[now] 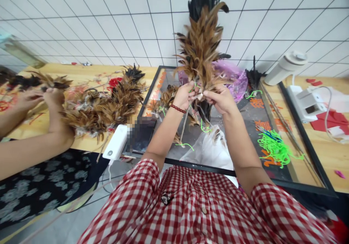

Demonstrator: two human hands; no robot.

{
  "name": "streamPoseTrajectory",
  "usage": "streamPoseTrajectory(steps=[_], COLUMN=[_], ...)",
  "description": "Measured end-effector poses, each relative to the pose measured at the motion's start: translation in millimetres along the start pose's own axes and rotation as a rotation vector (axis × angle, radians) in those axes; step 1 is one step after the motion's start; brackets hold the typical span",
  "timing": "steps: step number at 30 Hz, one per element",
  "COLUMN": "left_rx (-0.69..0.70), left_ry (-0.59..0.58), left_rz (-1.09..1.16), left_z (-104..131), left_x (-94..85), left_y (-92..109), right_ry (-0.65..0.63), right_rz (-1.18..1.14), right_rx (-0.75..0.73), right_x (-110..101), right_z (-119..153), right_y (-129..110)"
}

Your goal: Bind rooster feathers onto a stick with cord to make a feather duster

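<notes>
A tall bundle of brown and black feathers (201,44) stands upright in front of the tiled wall, its lower end between my hands. My left hand (185,95), with a beaded bracelet at the wrist, is closed around the base of this bundle. Fingers of my right hand (219,98) pinch at the same base, by a small pale piece (200,95); exactly what they grip is too small to tell. Below my hands, loose feathers and bits of green cord (205,127) lie on the framed glass board (212,167).
Left of me, another person's hands (45,98) hold feathers beside a large feather pile (100,109). A white power bank (116,142) sits at the board's left edge. To the right are green cords (275,147), thin sticks (285,122), a white bottle (286,67) and a charger (307,102).
</notes>
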State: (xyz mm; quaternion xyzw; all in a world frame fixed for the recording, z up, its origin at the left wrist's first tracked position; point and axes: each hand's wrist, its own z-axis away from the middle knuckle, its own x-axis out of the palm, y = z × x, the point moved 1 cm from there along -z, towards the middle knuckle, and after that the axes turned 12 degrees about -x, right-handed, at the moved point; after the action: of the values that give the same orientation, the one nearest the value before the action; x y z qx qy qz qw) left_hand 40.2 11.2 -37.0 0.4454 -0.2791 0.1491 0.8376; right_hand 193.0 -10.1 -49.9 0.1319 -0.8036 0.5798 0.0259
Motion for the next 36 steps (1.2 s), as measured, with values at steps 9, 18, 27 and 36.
streamPoseTrajectory(steps=[9, 18, 27, 36], left_rx=[-0.023, 0.026, 0.055, 0.111], left_ry=[-0.042, -0.045, 0.003, 0.063], left_rz=[-0.097, -0.13, -0.189, -0.234], left_z=[11.7, 12.8, 11.1, 13.0], left_x=[14.5, 17.7, 16.8, 12.8], left_y=[-13.5, -18.1, -20.0, -11.0], right_ry=[0.203, 0.333, 0.294, -0.233], right_rz=[-0.006, 0.039, 0.285, -0.138], right_rx=[-0.053, -0.096, -0.159, 0.286], right_x=[5.6, 16.3, -5.0, 1.1], right_z=[-6.0, -5.4, -10.7, -2.6], right_y=[13.1, 24.8, 34.1, 38.5])
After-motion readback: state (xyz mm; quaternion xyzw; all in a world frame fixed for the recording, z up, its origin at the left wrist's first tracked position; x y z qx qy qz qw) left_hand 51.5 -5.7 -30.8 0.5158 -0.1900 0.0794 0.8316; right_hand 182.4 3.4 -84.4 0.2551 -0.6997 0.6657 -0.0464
